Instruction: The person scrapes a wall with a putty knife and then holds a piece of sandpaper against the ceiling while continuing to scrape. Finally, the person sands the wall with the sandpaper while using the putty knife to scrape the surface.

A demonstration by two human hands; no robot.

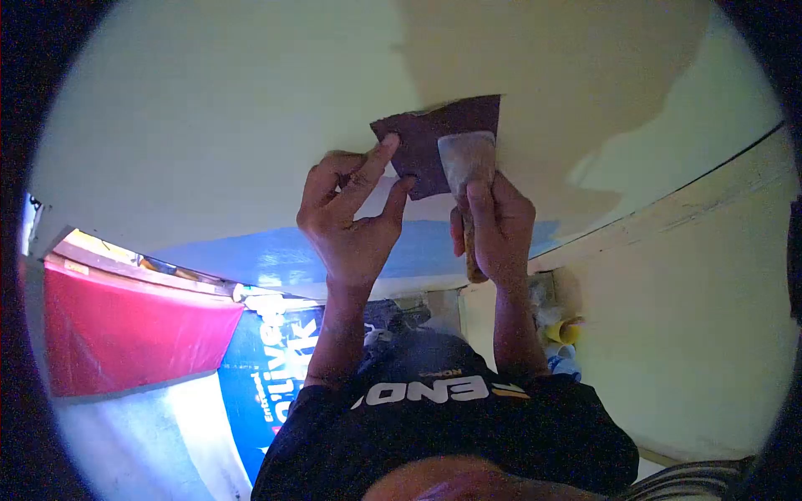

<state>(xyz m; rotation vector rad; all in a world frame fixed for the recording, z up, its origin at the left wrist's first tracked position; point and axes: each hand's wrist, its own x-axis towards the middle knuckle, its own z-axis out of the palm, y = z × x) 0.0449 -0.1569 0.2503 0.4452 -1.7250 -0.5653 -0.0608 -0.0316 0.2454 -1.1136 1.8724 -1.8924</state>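
A dark brown, roughly square sheet lies against the pale painted surface. My left hand is at the sheet's left side, its fingers apart, with the index fingertip and thumb tip touching the sheet near its left and lower edges. In my right hand is a scraper with a wide, whitish-stained blade and a worn handle. The blade points up and overlaps the right part of the sheet. Whether the blade presses on it cannot be made out.
A red panel and a blue banner with white lettering stand at the lower left, brightly lit. Yellow and light-blue items sit right of my right forearm. A pale wall rises at the right.
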